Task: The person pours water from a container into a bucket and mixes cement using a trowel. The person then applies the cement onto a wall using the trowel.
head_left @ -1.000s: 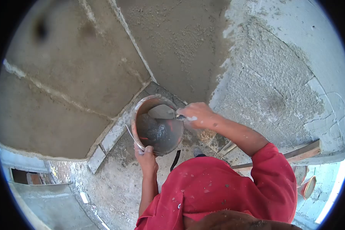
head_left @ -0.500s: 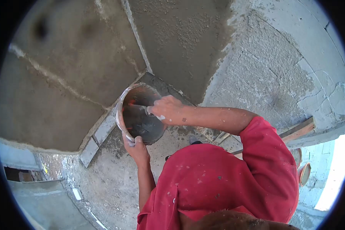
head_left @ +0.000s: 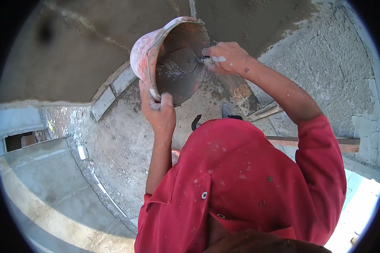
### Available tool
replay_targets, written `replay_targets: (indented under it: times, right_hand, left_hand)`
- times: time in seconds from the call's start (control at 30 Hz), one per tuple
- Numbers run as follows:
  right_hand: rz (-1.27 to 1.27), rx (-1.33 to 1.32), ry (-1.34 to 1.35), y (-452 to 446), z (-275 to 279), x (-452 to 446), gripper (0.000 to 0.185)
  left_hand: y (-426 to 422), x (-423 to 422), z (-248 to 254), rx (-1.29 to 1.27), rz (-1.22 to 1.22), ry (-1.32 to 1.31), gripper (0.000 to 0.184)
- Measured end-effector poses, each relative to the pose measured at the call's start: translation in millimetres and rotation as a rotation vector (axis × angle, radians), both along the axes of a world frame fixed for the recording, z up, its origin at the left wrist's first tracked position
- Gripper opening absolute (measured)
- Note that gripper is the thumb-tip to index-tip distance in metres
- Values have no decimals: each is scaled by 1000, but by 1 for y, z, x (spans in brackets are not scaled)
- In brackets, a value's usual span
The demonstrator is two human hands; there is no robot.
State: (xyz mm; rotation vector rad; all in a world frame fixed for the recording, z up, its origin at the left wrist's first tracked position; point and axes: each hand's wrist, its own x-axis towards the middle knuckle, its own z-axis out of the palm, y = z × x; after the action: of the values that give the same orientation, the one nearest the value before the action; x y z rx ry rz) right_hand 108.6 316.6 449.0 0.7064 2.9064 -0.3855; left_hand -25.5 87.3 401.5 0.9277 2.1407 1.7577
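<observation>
My left hand (head_left: pixel 159 111) is closed over the near rim of a bucket (head_left: pixel 143 57), whose pale, splattered outside faces left. The bucket is tilted, its mouth turned toward me. Wet grey mortar (head_left: pixel 169 78) lies inside it. Fingers of my right hand (head_left: pixel 229 58) wrap round the handle of a trowel at the bucket's right edge. The trowel's rounded, mortar-covered blade (head_left: pixel 183 60) reaches into the bucket, resting on or in the mortar; which of the two I cannot tell.
Beyond the bucket spreads a smooth mortar-coated surface (head_left: pixel 71 55), edged by light blocks (head_left: pixel 102 103). A rough grey surface (head_left: pixel 321 63) lies at right. Timber pieces (head_left: pixel 266 111) and a long board (head_left: pixel 346 146) are right of my body. The stained concrete floor (head_left: pixel 122 143) holds a white scrap (head_left: pixel 82 152).
The bucket has come up and tilted more, showing its outer side. My left hand has moved with it, still on the rim. My right hand with the trowel has shifted up and right.
</observation>
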Motion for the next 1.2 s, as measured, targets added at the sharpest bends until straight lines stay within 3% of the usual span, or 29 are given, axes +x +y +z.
replay_targets:
  times: [0.17, 0.27, 0.37, 0.57, 0.63, 0.7, 0.73, 0.8, 0.83, 0.9, 1.0, 1.1, 1.17, 1.2]
  right_hand:
    - [-54, -316, 240, -27, -69, 13, 43]
    - [-84, -387, 198, -43, -32, 23, 40]
    - [-6, -430, 265, -27, 3, 53, 37]
    - [102, -531, 347, 55, 54, 137, 34]
    - [-123, -916, 125, 95, 79, 176, 31]
    - [-289, -962, 64, 152, 86, 222, 32]
    - [-402, -784, 56, 187, 108, 245, 35]
    - [-664, -49, 328, 222, 187, 278, 52]
    - [-538, -32, 519, 240, 235, 301, 49]
    - [-639, 81, 581, 219, 313, 326, 43]
    - [-484, 177, 556, 171, 291, 286, 43]
    - [-346, 353, 491, 143, 208, 250, 36]
    - [-209, 175, 212, 117, 157, 219, 41]
    - [-117, 216, 137, 102, 131, 206, 42]
  left_hand:
    - [-9, 4, 22, 8, -94, -235, 66]
    - [1, 12, 35, 176, -138, -317, 68]
    - [-2, 11, 41, 125, -44, -490, 55]
    - [1, 23, 26, 160, 51, -667, 54]
    - [5, 29, 9, 120, 97, -709, 55]
    - [10, 35, -6, 99, 107, -724, 55]
    - [12, 35, -12, 86, 111, -725, 55]
    - [16, 35, -22, 95, 134, -723, 55]
    - [20, 38, -21, 102, 146, -720, 55]
    - [29, 48, -9, 100, 162, -721, 56]
    - [43, 51, -17, 88, 68, -668, 57]
    - [74, 67, -2, 164, 4, -603, 60]
    - [85, 73, 6, 142, -50, -561, 62]
    - [91, 76, 10, 128, -75, -539, 63]
